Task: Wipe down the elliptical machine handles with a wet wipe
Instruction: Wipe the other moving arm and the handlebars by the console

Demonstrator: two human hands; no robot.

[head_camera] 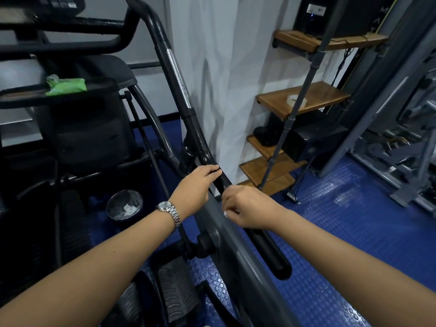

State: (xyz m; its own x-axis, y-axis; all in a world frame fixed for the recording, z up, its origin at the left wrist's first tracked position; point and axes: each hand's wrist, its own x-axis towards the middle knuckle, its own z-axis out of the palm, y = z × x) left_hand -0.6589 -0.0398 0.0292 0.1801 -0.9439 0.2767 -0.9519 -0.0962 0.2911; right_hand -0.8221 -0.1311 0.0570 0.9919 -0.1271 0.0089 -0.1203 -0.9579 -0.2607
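Note:
The elliptical's right moving handle is a long black bar with a chrome sensor strip, running from the top centre down toward me. My left hand, with a metal watch on its wrist, grips the bar low down. Just below it, my right hand is closed around the same bar's lower black grip, and a small white edge of the wet wipe shows under its fingers. Most of the wipe is hidden in the fist.
A green wipe packet lies on the machine's console tray at upper left. A small bin with white waste stands on the blue studded floor. Wooden shelves stand to the right, with other gym machines beyond. A foot pedal sits below.

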